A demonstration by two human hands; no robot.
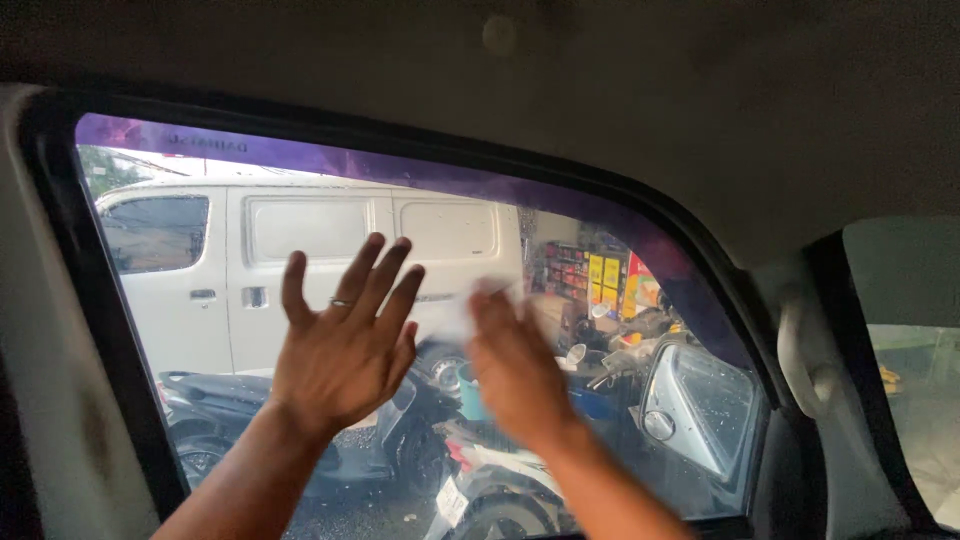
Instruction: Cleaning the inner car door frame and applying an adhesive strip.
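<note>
Head view: left hand (345, 345) spread flat against car window (300, 230), fingers apart. Right hand (515, 365) beside it, motion-blurred, seemingly pressing a pale cloth (462, 312) to the glass; grip unclear. Wiping stroke likely underway; next needs steady pressure.

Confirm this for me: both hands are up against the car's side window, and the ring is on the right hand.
Not quite. The head view shows the ring on the left hand, not the right hand. Both hands are raised at the car side window, as you said.
</note>
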